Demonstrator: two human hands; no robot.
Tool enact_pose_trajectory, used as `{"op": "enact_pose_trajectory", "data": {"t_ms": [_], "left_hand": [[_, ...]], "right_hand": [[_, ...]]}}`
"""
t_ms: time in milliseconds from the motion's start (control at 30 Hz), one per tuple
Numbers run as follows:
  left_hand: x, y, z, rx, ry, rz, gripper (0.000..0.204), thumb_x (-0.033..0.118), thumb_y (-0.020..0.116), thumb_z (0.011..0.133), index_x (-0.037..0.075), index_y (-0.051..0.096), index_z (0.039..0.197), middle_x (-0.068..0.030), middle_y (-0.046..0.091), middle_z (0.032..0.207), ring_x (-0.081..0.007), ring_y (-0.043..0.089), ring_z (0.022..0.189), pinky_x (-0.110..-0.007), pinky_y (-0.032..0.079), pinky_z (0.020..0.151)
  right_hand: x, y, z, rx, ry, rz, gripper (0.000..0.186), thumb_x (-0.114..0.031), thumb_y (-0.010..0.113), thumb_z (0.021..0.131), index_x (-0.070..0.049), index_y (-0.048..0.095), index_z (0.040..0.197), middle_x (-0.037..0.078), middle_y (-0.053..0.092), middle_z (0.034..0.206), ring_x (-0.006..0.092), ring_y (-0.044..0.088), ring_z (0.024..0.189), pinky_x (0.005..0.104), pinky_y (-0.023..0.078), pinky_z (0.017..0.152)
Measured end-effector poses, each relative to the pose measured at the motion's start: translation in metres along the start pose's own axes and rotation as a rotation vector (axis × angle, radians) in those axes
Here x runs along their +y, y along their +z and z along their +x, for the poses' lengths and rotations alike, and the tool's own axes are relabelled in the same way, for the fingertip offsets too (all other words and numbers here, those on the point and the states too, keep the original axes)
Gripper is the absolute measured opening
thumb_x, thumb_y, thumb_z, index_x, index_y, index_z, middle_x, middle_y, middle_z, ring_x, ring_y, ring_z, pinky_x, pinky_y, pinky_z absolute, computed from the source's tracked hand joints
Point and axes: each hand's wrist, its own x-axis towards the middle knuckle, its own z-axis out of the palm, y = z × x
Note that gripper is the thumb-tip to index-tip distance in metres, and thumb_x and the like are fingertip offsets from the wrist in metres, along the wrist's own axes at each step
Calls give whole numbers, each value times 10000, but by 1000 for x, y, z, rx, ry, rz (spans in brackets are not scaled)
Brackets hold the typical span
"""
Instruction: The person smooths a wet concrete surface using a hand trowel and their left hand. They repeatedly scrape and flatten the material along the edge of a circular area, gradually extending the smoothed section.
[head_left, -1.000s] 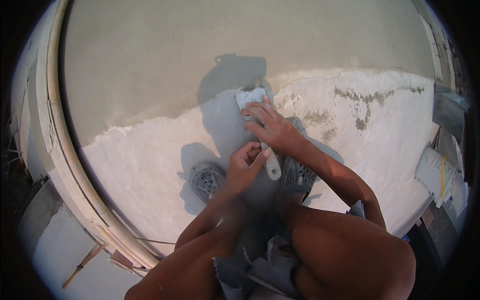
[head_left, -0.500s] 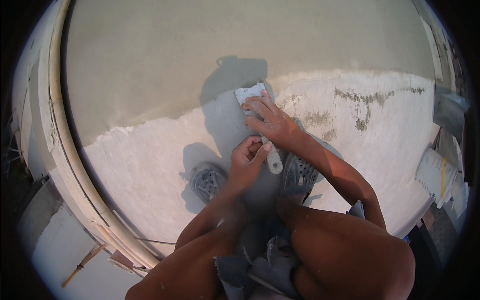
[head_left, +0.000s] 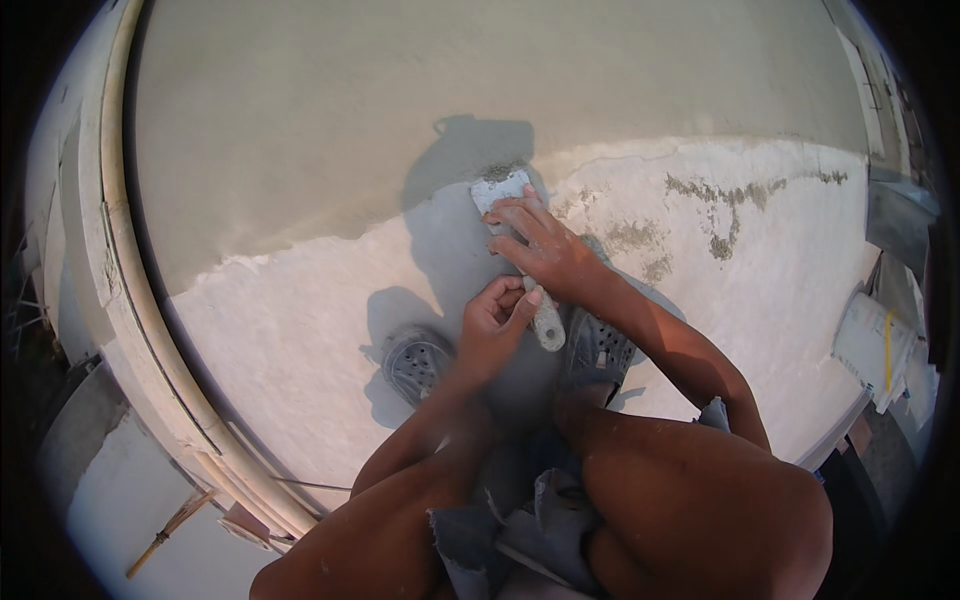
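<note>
A putty knife (head_left: 547, 322) with a worn, pale handle and a wide flat blade lies low against the surface between my feet. My left hand (head_left: 493, 322) pinches the upper part of its handle between thumb and curled fingers. Over the blade and its neck lies my right hand (head_left: 543, 245), pressing with its fingers bent and a little spread. A small clump of grey wet plaster (head_left: 500, 172) sits at the blade's front edge. That edge rests where the smooth grey coat (head_left: 300, 100) meets the pale, rough surface (head_left: 290, 330).
My dark clogs (head_left: 417, 365) stand on the pale surface. Grey crumbs (head_left: 725, 210) streak it at the right. A long bamboo pole (head_left: 125, 270) edges the left side. Outside it lies a brush-like stick (head_left: 168, 530). Folded white sacks (head_left: 875, 350) lie at the far right.
The blade edge has drawn back very slightly toward me, and more grey plaster shows gathered on it. Both hands keep the same hold.
</note>
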Motion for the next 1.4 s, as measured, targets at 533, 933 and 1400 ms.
{"op": "enact_pose_trajectory", "data": {"t_ms": [533,933,1400], "left_hand": [[1,-12,-17,-53,7,57,294,209,629,1093,-42,646,1246,-136,777,1048,-152,730,926,-281,561,831],[-7,-78,-28,482,561,867,190,148,639,1054,-21,717,1090,-122,772,873,-203,751,774,-338,588,721],[-2,-72,-27,513,591,857,172,110,642,1032,-32,740,1017,-139,759,815,-254,752,744,-347,588,725]], "right_hand": [[-18,-9,-6,45,-29,-45,278,-39,716,838,-73,661,1109,119,662,1287,344,633,1275,586,483,1160],[22,-82,59,207,620,389,185,-57,689,996,-1,729,1168,94,779,1132,265,730,985,328,559,868],[-5,-40,16,61,39,177,393,-102,750,866,-63,755,1257,104,772,1239,321,695,1250,458,532,1103]]}}
